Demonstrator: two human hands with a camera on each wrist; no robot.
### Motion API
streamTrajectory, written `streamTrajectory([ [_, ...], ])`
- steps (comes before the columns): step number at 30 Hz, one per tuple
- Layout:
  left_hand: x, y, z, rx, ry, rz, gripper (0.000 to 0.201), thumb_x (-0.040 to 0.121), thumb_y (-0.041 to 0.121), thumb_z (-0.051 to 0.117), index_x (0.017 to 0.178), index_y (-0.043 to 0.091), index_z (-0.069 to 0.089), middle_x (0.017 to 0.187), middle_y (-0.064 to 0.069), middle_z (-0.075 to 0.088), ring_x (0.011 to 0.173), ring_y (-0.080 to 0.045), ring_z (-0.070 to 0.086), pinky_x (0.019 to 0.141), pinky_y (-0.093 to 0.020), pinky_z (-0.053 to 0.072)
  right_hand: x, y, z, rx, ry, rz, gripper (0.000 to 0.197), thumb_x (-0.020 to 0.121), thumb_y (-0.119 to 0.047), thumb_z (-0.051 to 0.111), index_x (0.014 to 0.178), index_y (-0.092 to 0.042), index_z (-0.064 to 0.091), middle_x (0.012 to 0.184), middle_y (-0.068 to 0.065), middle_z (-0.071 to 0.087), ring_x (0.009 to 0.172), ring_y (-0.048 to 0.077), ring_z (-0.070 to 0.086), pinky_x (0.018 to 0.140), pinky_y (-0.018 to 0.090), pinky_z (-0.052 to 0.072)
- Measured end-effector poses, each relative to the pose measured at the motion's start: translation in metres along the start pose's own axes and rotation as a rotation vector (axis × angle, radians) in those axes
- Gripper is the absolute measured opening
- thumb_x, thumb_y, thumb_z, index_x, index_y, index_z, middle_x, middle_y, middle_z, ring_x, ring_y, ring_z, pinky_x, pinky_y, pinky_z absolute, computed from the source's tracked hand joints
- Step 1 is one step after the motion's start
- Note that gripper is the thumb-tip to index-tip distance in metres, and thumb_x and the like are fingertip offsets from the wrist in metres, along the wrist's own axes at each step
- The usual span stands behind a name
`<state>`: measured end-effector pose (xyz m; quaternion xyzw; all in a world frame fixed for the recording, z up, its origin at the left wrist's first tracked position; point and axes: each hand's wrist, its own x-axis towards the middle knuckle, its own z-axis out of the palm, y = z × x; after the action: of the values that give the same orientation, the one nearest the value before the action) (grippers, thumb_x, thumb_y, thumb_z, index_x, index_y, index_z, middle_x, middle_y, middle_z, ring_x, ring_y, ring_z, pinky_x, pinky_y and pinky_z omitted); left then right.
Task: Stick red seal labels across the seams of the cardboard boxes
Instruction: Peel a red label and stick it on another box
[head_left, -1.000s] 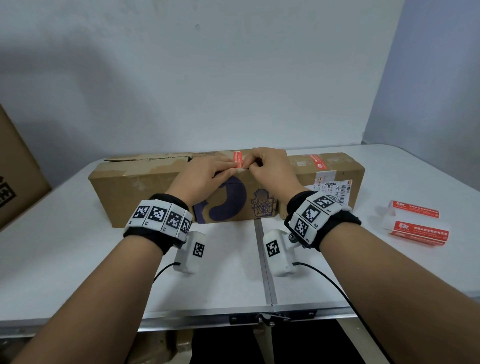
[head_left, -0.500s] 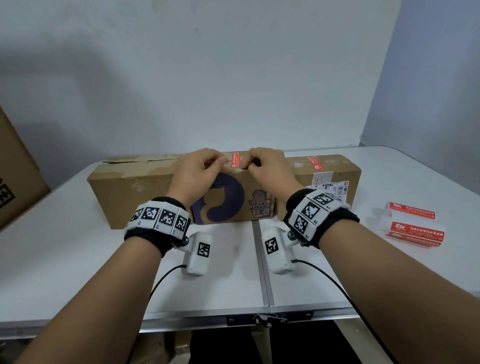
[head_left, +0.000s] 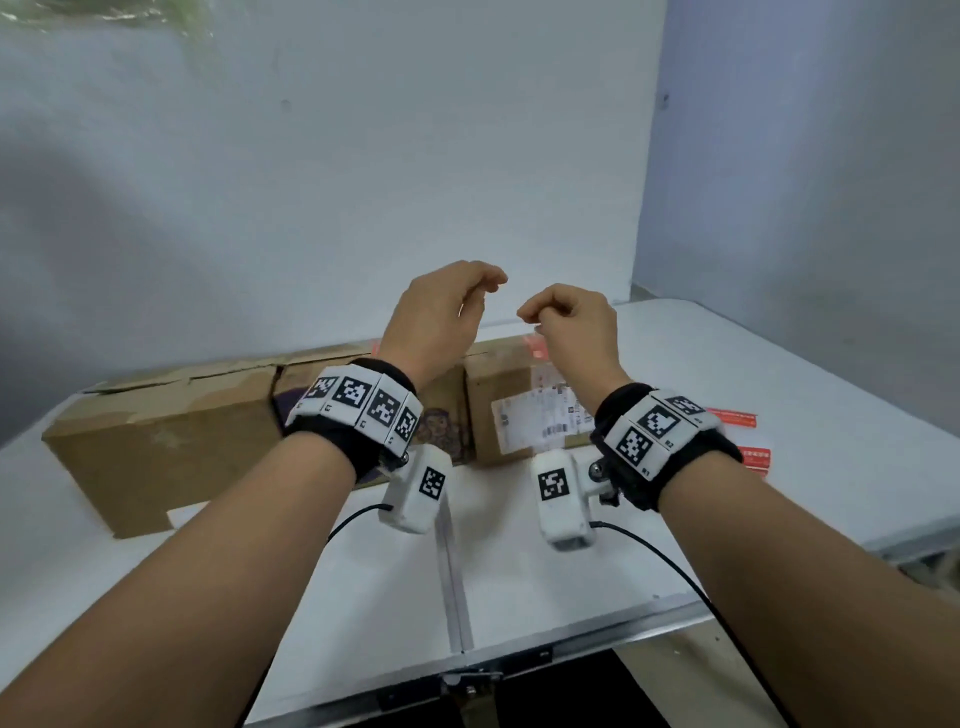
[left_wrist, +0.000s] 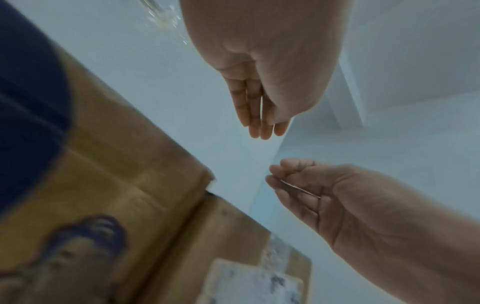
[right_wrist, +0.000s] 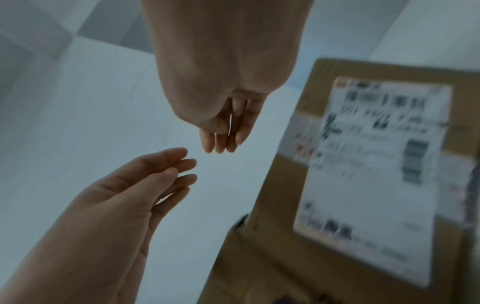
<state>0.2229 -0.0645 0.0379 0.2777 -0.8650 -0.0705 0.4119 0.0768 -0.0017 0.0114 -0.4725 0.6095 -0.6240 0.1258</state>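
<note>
Cardboard boxes stand in a row on the white table: a plain one (head_left: 156, 441) at the left and one with a white shipping label (head_left: 511, 379) at the right. A red seal label (head_left: 532, 347) lies on the right box's top edge. Another red label (head_left: 375, 344) peeks out behind my left wrist. My left hand (head_left: 488, 291) hovers above the boxes with relaxed fingers and holds nothing. My right hand (head_left: 530, 314) hovers beside it, loosely curled and empty. In the left wrist view my left fingers (left_wrist: 259, 127) hang straight. The right wrist view shows my right fingers (right_wrist: 221, 142) straight too.
Sheets of red seal labels (head_left: 732, 415) lie on the table (head_left: 519, 587) to the right, partly hidden by my right wrist. A metal seam (head_left: 452, 571) runs down the table's middle. The white wall (head_left: 363, 182) stands close behind the boxes.
Both hands have let go of the red label on the box top and risen into the air, slightly apart. The view has shifted, so the boxes sit lower and further left.
</note>
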Motion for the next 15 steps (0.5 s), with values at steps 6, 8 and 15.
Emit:
streamTrajectory([
  [6, 0.015, 0.059, 0.071, -0.065, -0.237, 0.183, 0.029, 0.092, 0.01, 0.046, 0.112, 0.019, 0.065, 0.11, 0.003, 0.07, 0.102, -0.012, 0.063, 0.091, -0.03, 0.05, 0.006, 0.044, -0.082, -0.054, 0.17, 0.149, 0.041, 0.076, 0.002, 0.041, 0.058, -0.025, 0.067, 0.078, 0.003, 0.072, 0.084, 0.023, 0.069, 0.082, 0.04, 0.058],
  [8, 0.015, 0.076, 0.092, -0.086, -0.372, 0.209, 0.028, 0.092, 0.012, 0.047, 0.112, 0.02, 0.066, 0.111, 0.004, 0.07, 0.101, -0.012, 0.062, 0.091, -0.029, 0.048, 0.005, 0.057, -0.108, -0.093, 0.204, 0.201, 0.041, 0.076, 0.002, 0.041, 0.058, -0.025, 0.066, 0.078, 0.005, 0.072, 0.084, 0.025, 0.069, 0.082, 0.042, 0.058],
  [15, 0.011, 0.11, 0.155, -0.054, -0.781, 0.2, 0.032, 0.091, 0.018, 0.054, 0.123, 0.02, 0.06, 0.123, 0.001, 0.065, 0.104, -0.015, 0.062, 0.097, -0.033, 0.047, -0.011, 0.09, -0.17, -0.136, 0.396, 0.432, 0.04, 0.077, 0.0, 0.041, 0.055, -0.023, 0.065, 0.082, 0.001, 0.073, 0.085, 0.027, 0.069, 0.083, 0.04, 0.057],
])
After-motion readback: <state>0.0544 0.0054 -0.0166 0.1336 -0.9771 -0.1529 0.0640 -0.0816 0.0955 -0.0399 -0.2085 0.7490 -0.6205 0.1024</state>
